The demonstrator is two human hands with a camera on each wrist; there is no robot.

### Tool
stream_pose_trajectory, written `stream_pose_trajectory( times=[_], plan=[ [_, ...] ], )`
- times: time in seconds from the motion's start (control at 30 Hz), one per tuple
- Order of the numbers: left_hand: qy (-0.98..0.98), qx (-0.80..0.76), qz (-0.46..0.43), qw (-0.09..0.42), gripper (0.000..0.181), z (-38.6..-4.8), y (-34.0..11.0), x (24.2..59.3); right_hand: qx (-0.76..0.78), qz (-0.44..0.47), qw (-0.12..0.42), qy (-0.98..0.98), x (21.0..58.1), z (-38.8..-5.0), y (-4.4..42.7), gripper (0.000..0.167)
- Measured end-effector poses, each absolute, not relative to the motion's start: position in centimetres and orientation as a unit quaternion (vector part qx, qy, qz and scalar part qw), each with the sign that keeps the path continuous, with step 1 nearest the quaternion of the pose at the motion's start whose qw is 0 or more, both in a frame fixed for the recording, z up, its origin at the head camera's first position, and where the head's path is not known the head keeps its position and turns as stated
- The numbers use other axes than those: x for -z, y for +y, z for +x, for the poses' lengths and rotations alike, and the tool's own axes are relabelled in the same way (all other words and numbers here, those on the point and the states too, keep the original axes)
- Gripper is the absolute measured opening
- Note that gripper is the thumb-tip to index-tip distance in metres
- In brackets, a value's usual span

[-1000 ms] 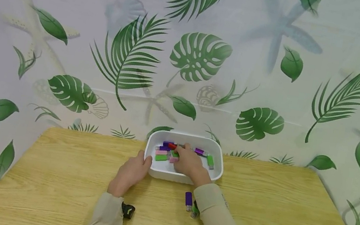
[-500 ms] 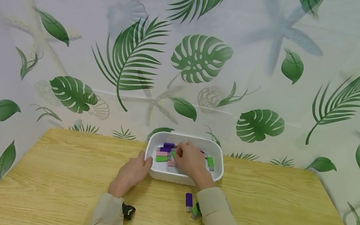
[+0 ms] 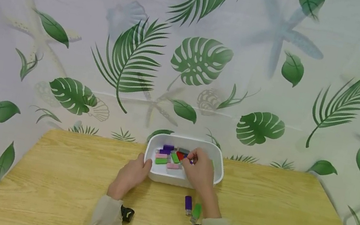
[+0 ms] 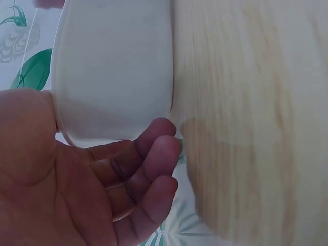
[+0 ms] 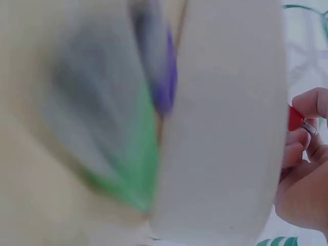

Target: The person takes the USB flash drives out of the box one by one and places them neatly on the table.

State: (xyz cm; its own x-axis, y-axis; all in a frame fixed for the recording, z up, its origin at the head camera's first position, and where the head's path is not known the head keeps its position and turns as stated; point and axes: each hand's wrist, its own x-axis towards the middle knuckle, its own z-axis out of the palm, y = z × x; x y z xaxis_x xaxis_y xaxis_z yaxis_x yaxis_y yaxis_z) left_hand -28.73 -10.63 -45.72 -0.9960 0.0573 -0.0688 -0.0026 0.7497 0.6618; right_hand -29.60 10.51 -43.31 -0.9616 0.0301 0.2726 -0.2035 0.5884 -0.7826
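Note:
A white plastic basin [image 3: 161,177] stands at the back of the table, holding several USB sticks. My left hand [image 3: 132,174] grips its left end, thumb at the rim; the left wrist view shows the fingers curled against the outside wall. Inside the basin, my right hand [image 3: 201,170] pinches a red USB stick [image 5: 295,119] between thumb and fingers, its metal plug showing. Left of these fingers lie a green USB stick [image 3: 175,158], a pink one [image 3: 173,166] and purple ones [image 3: 165,151]. The hand hides the basin's right part.
A purple USB stick [image 3: 188,204] and a green USB stick [image 3: 196,212] lie on the wooden table [image 3: 56,179] in front of the basin, near the right wrist. A leaf-patterned cloth [image 3: 110,116] hangs behind the table.
My right hand has drawn back toward me and right, bringing the red USB stick slightly rightward. More of the basin's sticks and the green stick on the table show. The left hand stays put.

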Motion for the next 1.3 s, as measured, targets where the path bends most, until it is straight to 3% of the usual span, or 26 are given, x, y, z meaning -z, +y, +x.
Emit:
stream_pose_trajectory(
  times=[0.47,1.3],
  plan=[
    [0.940,-0.339,0.013,0.041,0.047,-28.3,-10.9,45.7,-0.523,0.061,0.136,-0.840,42.4,-26.1,10.7,0.011],
    [0.937,-0.348,0.017,0.040,0.048,-28.5,-10.6,45.7,-0.512,0.072,0.139,-0.845,40.7,-25.0,11.9,0.012]
  ],
)
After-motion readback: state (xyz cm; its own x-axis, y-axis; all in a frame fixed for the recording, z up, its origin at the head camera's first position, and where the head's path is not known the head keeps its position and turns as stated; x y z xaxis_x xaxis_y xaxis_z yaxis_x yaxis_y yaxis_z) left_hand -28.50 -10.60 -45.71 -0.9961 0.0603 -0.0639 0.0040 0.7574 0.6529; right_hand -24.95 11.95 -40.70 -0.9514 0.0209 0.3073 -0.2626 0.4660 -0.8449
